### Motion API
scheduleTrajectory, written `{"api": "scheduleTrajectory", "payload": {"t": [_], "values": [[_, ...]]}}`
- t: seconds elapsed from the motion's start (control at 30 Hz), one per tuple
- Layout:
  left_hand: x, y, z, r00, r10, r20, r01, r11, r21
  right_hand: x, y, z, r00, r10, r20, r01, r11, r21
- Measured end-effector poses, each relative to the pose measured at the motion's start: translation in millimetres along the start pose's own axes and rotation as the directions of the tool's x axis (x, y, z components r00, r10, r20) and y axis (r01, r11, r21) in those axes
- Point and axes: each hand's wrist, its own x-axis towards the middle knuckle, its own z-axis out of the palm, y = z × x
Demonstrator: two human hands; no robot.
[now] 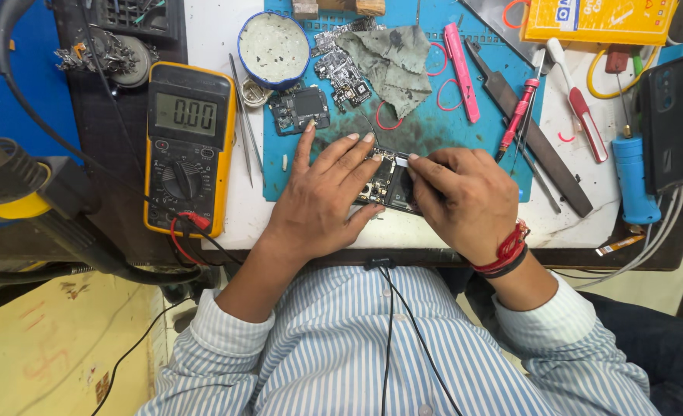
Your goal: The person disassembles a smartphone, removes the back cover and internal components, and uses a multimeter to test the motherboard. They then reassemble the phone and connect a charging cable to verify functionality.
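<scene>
A small dark phone circuit board (384, 186) lies at the near edge of the blue work mat (465, 146). My left hand (322, 196) rests flat on the board's left side with its fingers spread, holding it down. My right hand (461, 196) covers the board's right side, its fingertips pinched on a small pale piece at the board's top edge. Much of the board is hidden under both hands. A red thread band sits on my right wrist.
A yellow multimeter (187, 146) stands at left, with tweezers (243, 115) beside it. On the mat lie more boards (299, 108), a grey cloth (391, 62), a round tin (274, 46), a pink tool (462, 71), a red screwdriver (517, 115) and a file (530, 131). A dark phone (671, 115) and blue tool (634, 177) sit right.
</scene>
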Motion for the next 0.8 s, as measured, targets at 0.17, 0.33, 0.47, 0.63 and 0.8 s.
{"api": "scheduleTrajectory", "payload": {"t": [0.17, 0.33, 0.47, 0.63, 0.8], "values": [[0.4, -0.2, -0.1, 1.000, 0.002, 0.001, -0.002, 1.000, 0.001, 2.2, -1.5, -0.3, 1.000, 0.007, 0.011, -0.007, 1.000, -0.004], [0.3, -0.3, -0.5, 1.000, 0.005, -0.001, -0.005, 1.000, -0.005, 3.3, -3.2, 0.2, 1.000, 0.024, 0.018, -0.024, 1.000, -0.015], [0.5, 0.0, -0.4, 1.000, 0.008, -0.006, -0.008, 1.000, -0.002, 4.0, -4.1, 1.2, 1.000, 0.027, 0.014, -0.027, 1.000, -0.004], [0.4, -0.3, -0.4, 1.000, 0.005, -0.004, -0.005, 1.000, -0.006, 3.3, -5.0, 3.0, 0.999, 0.049, -0.006, -0.049, 0.998, 0.026], [0.7, -0.4, 0.3, 1.000, 0.000, 0.003, 0.000, 1.000, -0.006, 3.0, -2.9, 4.4, 0.997, 0.080, -0.011, -0.079, 0.995, 0.059]]}}
